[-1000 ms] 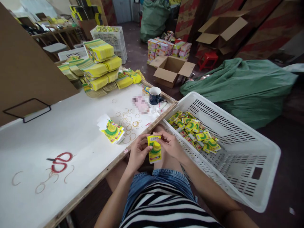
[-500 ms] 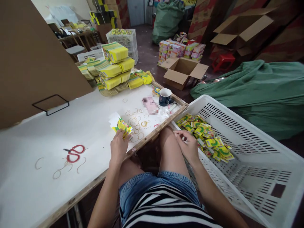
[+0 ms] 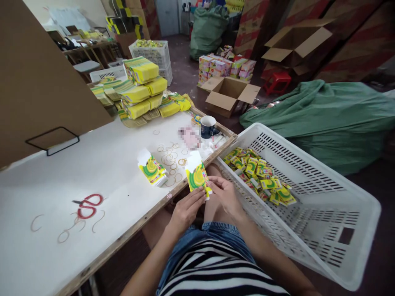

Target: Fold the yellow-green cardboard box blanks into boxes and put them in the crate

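Note:
Over my lap, just past the table edge, both hands hold one yellow and green printed card box [image 3: 196,176] with a white flap sticking up at its top. My left hand [image 3: 189,207] grips its lower edge, fingers closed. The fingertips of my right hand [image 3: 226,195] pinch its right side. On the white table [image 3: 117,172] lies a small stack of flat card boxes [image 3: 152,169] of the same print, left of my hands. Many small yellow cartons [image 3: 262,174] fill part of the white plastic crate [image 3: 327,205] at my right.
Red-handled scissors [image 3: 89,206] and loose rubber bands [image 3: 169,158] lie on the table. A dark mug [image 3: 207,127] stands near its far right corner. Bundled yellow cartons [image 3: 142,88] are piled at the back. An open cardboard box [image 3: 231,94] and a green sack [image 3: 324,123] are beyond the crate.
My left hand has moved right from the stack with a card box, leaving the others on the table. My right hand has come left from beside the crate and now grips that box too.

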A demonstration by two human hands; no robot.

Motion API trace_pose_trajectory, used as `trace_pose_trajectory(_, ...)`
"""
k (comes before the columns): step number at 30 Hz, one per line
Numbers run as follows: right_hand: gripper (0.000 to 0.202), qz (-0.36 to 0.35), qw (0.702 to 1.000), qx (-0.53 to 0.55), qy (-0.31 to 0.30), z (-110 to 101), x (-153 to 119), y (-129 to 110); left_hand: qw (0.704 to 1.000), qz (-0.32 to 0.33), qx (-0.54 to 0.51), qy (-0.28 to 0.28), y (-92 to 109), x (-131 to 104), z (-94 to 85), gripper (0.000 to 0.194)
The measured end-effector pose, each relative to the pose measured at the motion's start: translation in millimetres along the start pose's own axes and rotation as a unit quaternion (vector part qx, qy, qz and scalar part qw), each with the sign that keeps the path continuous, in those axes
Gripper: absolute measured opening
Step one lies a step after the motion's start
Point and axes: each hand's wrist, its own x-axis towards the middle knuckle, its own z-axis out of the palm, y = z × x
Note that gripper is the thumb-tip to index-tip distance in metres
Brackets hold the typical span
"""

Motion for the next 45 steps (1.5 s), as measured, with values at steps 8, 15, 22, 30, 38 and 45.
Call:
trace_pose_trajectory(8,0.029,-0.037,0.998,0.047,0.025,2,-8,-9,0.877,-0.346,-0.274,0.191,-2,16,-2.9,0.046)
trace_pose_trajectory(15,0.033,0.013,0.997,0.052,-0.049,7,-17,-8,0.708,-0.412,-0.566,0.089,-10,25,2.5,0.058)
trace_pose_trajectory(22,0.037,-0.018,0.999,-0.036,-0.025,8,-20,-17,0.739,-0.407,-0.530,0.090,-10,24,6.3,0.048)
trace_pose_trajectory(30,0.032,-0.043,0.994,-0.093,0.030,10,-16,-6,0.760,-0.459,-0.437,0.141,-9,28,15.9,0.046)
trace_pose_trajectory(38,0.051,-0.138,0.978,-0.147,-0.058,-6,-10,-20,0.792,-0.416,-0.443,0.055,1,33,-1.4,0.071)
trace_pose_trajectory(45,0.030,-0.115,0.963,-0.174,-0.172,-23,-2,-37,0.737,-0.413,-0.535,-0.019,3,39,-17.5,0.048)
